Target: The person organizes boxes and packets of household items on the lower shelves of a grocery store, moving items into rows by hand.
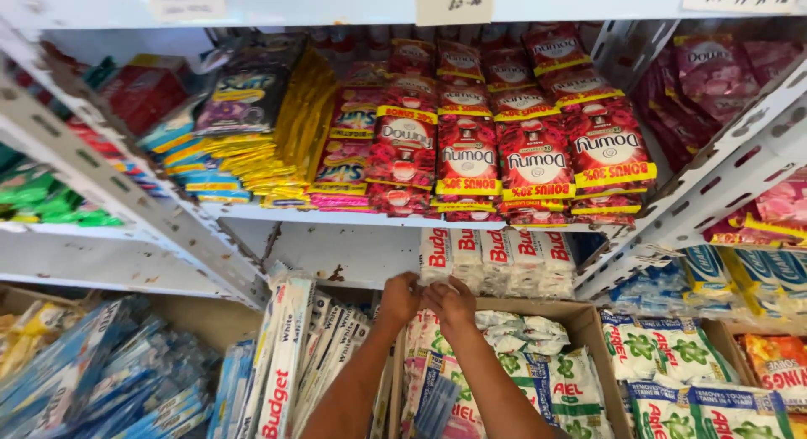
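My left hand and my right hand are side by side, knuckles touching, reaching into the lower shelf. Both sit at the bottom left corner of a row of white packs with red lettering. I see only the backs of the hands; the fingers curl away from me and whatever they grip is hidden. Right below the hands is an open cardboard box filled with white and green sachet packs.
Red sachet strips hang on the shelf above, with yellow strips to their left. Long white packs stand left of my arms, blue packets beyond them. White slotted shelf posts slant on both sides. More green-and-white packs lie on the right.
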